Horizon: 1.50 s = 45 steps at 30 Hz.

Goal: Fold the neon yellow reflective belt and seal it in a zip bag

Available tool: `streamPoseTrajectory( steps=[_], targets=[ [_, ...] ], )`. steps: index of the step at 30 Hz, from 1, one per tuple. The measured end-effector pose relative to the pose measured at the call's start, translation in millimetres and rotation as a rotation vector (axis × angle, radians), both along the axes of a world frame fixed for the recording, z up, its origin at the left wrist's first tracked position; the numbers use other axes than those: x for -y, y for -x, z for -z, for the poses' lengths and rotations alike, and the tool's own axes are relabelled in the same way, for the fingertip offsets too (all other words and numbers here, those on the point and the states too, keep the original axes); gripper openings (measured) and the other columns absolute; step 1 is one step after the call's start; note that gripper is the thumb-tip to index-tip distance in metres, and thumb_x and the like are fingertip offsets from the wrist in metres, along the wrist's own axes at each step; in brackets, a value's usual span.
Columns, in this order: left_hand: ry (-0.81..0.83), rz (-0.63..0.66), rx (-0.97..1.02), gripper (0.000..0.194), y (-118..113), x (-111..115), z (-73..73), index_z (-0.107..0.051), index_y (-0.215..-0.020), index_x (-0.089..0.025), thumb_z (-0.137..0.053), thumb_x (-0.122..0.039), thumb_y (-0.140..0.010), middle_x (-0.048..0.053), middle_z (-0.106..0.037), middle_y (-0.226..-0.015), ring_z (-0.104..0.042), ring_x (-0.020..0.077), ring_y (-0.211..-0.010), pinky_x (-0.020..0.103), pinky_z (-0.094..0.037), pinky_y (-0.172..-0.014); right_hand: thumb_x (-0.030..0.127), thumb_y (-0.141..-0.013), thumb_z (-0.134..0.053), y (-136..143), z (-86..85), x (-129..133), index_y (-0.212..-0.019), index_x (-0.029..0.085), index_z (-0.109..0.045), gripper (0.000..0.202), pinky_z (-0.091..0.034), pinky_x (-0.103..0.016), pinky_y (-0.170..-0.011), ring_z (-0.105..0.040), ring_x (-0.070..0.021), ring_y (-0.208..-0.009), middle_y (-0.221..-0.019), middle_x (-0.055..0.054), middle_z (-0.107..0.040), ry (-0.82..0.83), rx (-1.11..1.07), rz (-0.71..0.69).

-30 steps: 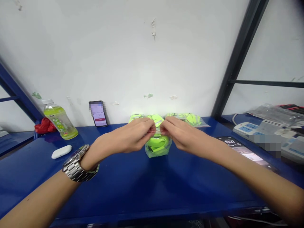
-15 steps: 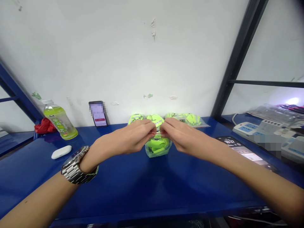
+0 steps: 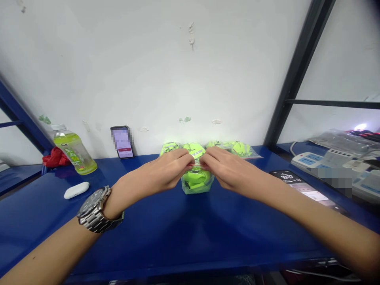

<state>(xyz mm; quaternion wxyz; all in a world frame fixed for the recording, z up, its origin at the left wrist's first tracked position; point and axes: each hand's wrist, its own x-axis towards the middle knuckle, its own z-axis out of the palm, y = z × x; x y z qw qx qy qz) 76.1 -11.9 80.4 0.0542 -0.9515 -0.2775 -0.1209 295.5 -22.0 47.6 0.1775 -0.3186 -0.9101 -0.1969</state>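
Observation:
A clear plastic zip bag (image 3: 198, 183) with folded neon-yellow fabric inside hangs between my two hands, just above the blue table. My left hand (image 3: 173, 168), with a metal watch at its wrist, pinches the left part of the bag's top edge, where a thin red line shows. Facing it, my right hand (image 3: 221, 166) pinches the right part of that edge. The fingertips of both hands are mostly hidden behind the knuckles. Behind them by the wall lie more neon-yellow bagged items (image 3: 237, 148), partly covered by my hands.
On the left of the blue table (image 3: 166, 233) are a green drink bottle (image 3: 75, 152), a white earphone case (image 3: 76, 190), a red crumpled bag (image 3: 56, 157) and an upright phone (image 3: 123, 142). A second phone (image 3: 305, 190) and power strips (image 3: 314, 160) lie on the right.
Both hands keep their pinch on the bag's top edge and have hardly moved. The bag's lower end sits very slightly higher, and my left wrist has turned a little.

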Motion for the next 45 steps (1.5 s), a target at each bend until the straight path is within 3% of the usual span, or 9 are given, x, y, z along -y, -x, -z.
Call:
streamPoseTrajectory(
  steps=[13,22,32,36,41,45],
  targets=[
    [-0.029,0.020,-0.028,0.018,-2.8,1.9,-1.0,-0.050,-0.089,-0.015,-0.033,-0.016,-0.095,0.007,-0.053,-0.083,-0.048,0.0159,-0.070,0.030,-0.040,-0.065,0.000,-0.084,-0.040,4.4,-3.0,-2.0,-0.086,0.014,-0.048,0.016,-0.034,-0.031,-0.063,-0.039,-0.0183,-0.071,-0.084,-0.009,-0.049,-0.005,0.013,-0.029],
    [-0.042,0.018,-0.035,0.018,-3.5,2.1,-2.0,-0.051,-0.089,-0.015,-0.034,-0.018,-0.095,0.006,-0.053,-0.081,-0.047,0.0154,-0.069,0.029,-0.039,-0.065,0.009,-0.090,-0.040,4.4,-5.1,-6.0,-0.082,0.016,-0.046,0.012,-0.034,-0.031,-0.062,-0.039,-0.0170,-0.068,-0.079,-0.007,-0.049,0.121,-0.072,-0.095],
    [-0.070,0.051,-0.069,0.022,-4.9,1.8,-1.1,-0.045,-0.082,-0.016,-0.030,-0.020,-0.097,0.005,-0.051,-0.079,-0.043,0.0136,-0.065,0.028,-0.038,-0.062,0.010,-0.091,-0.039,7.0,-1.9,-6.7,-0.091,0.014,-0.050,0.012,-0.037,-0.031,-0.064,-0.045,-0.0174,-0.071,-0.083,-0.008,-0.053,0.172,-0.162,-0.150],
    [-0.157,0.061,0.020,0.016,-9.1,-4.1,9.0,-0.047,-0.079,-0.016,-0.034,-0.013,-0.088,0.003,-0.051,-0.071,-0.041,0.0131,-0.059,0.027,-0.035,-0.056,-0.001,-0.077,-0.040,13.7,6.6,-7.0,-0.079,0.014,-0.050,0.018,-0.033,-0.029,-0.059,-0.042,-0.0163,-0.065,-0.075,-0.006,-0.051,0.057,-0.208,-0.091],
    [-0.384,-0.032,0.128,0.013,-20.4,-6.0,24.7,-0.046,-0.067,-0.017,-0.042,-0.006,-0.063,0.001,-0.047,-0.061,-0.039,0.0128,-0.055,0.026,-0.029,-0.051,-0.004,-0.056,-0.041,28.0,21.5,-4.3,-0.066,0.015,-0.051,0.023,-0.032,-0.030,-0.059,-0.040,-0.0163,-0.061,-0.064,-0.005,-0.049,-0.216,-0.352,0.063],
    [-0.314,-0.036,0.089,0.009,-24.1,1.5,20.3,-0.049,-0.070,-0.016,-0.043,-0.010,-0.074,0.002,-0.051,-0.065,-0.044,0.0129,-0.058,0.025,-0.033,-0.054,-0.002,-0.058,-0.043,29.3,24.4,-4.7,-0.063,0.015,-0.051,0.019,-0.030,-0.028,-0.056,-0.041,-0.0149,-0.058,-0.060,-0.004,-0.050,-0.188,-0.428,0.087]
  ],
)
